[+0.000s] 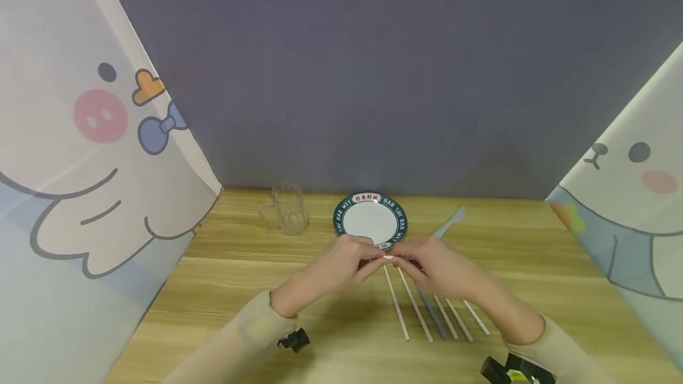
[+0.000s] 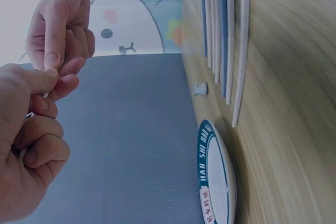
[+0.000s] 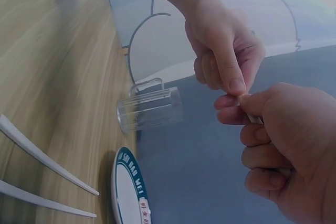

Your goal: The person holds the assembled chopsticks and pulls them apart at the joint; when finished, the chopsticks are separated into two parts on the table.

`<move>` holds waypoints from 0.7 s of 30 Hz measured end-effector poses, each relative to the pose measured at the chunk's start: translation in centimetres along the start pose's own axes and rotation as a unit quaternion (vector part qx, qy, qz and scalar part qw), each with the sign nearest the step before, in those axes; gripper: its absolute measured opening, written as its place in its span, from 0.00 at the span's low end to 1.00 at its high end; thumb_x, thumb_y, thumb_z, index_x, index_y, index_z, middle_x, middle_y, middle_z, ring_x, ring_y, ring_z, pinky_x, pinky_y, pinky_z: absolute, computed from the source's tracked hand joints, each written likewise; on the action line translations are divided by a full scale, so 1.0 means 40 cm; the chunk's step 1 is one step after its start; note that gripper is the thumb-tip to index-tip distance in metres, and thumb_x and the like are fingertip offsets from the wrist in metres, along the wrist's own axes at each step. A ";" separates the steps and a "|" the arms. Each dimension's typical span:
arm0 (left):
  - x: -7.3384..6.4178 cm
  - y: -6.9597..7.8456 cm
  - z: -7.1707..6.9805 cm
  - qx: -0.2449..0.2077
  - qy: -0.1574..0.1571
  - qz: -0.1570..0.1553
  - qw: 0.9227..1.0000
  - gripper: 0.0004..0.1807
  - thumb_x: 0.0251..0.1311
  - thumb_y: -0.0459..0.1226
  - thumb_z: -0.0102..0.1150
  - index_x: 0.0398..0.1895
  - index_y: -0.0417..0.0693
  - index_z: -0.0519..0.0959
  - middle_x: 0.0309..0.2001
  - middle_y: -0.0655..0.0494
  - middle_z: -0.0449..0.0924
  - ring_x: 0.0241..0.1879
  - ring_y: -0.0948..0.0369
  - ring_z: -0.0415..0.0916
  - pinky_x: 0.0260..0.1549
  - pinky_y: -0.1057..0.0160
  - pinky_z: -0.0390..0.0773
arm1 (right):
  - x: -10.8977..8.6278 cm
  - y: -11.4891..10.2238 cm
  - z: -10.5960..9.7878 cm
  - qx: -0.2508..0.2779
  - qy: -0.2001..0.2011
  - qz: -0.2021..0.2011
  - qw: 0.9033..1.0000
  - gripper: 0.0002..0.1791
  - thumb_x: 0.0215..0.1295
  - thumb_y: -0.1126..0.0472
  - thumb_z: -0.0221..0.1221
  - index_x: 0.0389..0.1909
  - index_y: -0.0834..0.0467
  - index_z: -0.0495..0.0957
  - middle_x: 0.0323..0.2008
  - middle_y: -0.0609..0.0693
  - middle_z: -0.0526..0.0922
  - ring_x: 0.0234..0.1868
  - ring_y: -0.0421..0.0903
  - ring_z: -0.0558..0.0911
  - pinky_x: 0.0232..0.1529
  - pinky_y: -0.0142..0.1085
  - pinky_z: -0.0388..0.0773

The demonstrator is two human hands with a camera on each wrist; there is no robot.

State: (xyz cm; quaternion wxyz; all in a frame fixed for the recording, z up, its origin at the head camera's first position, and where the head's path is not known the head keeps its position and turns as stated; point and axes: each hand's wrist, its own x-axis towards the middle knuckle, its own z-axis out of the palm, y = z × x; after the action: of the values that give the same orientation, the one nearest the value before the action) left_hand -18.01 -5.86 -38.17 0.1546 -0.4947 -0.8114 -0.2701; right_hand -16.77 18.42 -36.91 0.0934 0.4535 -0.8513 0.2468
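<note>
My left hand [image 1: 344, 262] and right hand [image 1: 440, 265] meet fingertip to fingertip above the table, in front of the plate. Between their thumbs and forefingers they pinch a thin white stick [image 1: 389, 257]. Most of it is hidden by the fingers; in the right wrist view a short length of the white stick [image 3: 255, 119] shows inside the right hand. The other fingers of both hands are curled in. Below the hands, several thin white sticks [image 1: 418, 313] and a blue stick [image 1: 431, 312] lie side by side on the wooden table.
A round plate [image 1: 368, 224] with a green lettered rim lies behind the hands. To its left stands a clear glass mug [image 1: 292, 212], handle leftward. Right of the plate lies a pale blue thing with a flared end [image 1: 453, 220]. A dark grey wall [image 1: 363, 76] rises behind the table.
</note>
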 end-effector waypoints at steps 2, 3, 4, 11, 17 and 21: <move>0.003 0.001 -0.003 0.008 -0.001 0.005 1.000 0.10 0.74 0.36 0.64 0.31 0.48 0.88 0.21 0.62 0.72 0.21 0.76 0.60 0.23 0.82 0.61 | -0.001 0.001 -0.003 -0.007 0.002 -0.004 1.000 0.09 0.79 0.63 0.60 0.37 0.46 0.82 0.22 0.33 0.64 0.23 0.25 0.60 0.25 0.22 0.65; 0.004 0.002 -0.003 0.011 -0.002 0.007 1.000 0.10 0.74 0.36 0.64 0.32 0.47 0.88 0.21 0.62 0.74 0.21 0.77 0.60 0.24 0.83 0.62 | -0.002 0.001 -0.003 -0.009 0.003 -0.004 1.000 0.09 0.79 0.62 0.60 0.38 0.46 0.82 0.23 0.33 0.65 0.24 0.25 0.61 0.26 0.22 0.65; 0.003 0.002 -0.004 0.013 -0.003 0.009 1.000 0.09 0.73 0.36 0.65 0.32 0.47 0.89 0.22 0.62 0.75 0.21 0.77 0.61 0.24 0.83 0.62 | -0.004 0.000 -0.003 -0.010 0.002 -0.003 1.000 0.08 0.79 0.62 0.60 0.38 0.46 0.83 0.23 0.33 0.65 0.24 0.25 0.61 0.26 0.22 0.66; -0.004 0.002 0.002 0.014 0.001 0.012 1.000 0.08 0.73 0.35 0.65 0.35 0.46 0.90 0.26 0.60 0.81 0.23 0.75 0.67 0.26 0.84 0.67 | -0.014 0.001 0.009 -0.021 0.000 0.007 1.000 0.08 0.80 0.61 0.59 0.44 0.48 0.86 0.26 0.34 0.75 0.25 0.26 0.64 0.30 0.23 0.70; 0.001 0.003 0.008 0.031 0.019 0.014 0.999 0.08 0.72 0.35 0.66 0.35 0.44 0.90 0.26 0.58 0.83 0.23 0.72 0.73 0.26 0.85 0.70 | -0.013 0.013 0.008 -0.022 0.012 0.002 1.000 0.08 0.79 0.63 0.60 0.45 0.50 0.87 0.26 0.34 0.76 0.24 0.25 0.64 0.29 0.22 0.70; 0.004 -0.002 0.005 0.028 0.027 0.022 0.999 0.07 0.71 0.34 0.67 0.34 0.44 0.89 0.25 0.58 0.82 0.22 0.73 0.70 0.25 0.85 0.69 | -0.006 0.028 0.000 -0.025 0.017 -0.031 0.999 0.08 0.76 0.65 0.61 0.44 0.49 0.87 0.28 0.35 0.79 0.25 0.25 0.65 0.30 0.21 0.72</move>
State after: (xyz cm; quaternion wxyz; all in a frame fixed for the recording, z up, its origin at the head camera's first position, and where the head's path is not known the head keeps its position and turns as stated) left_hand -18.17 -5.64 -38.27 0.1957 -0.5003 -0.8033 -0.2569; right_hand -17.55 19.12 -37.38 0.1270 0.4729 -0.8409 0.2304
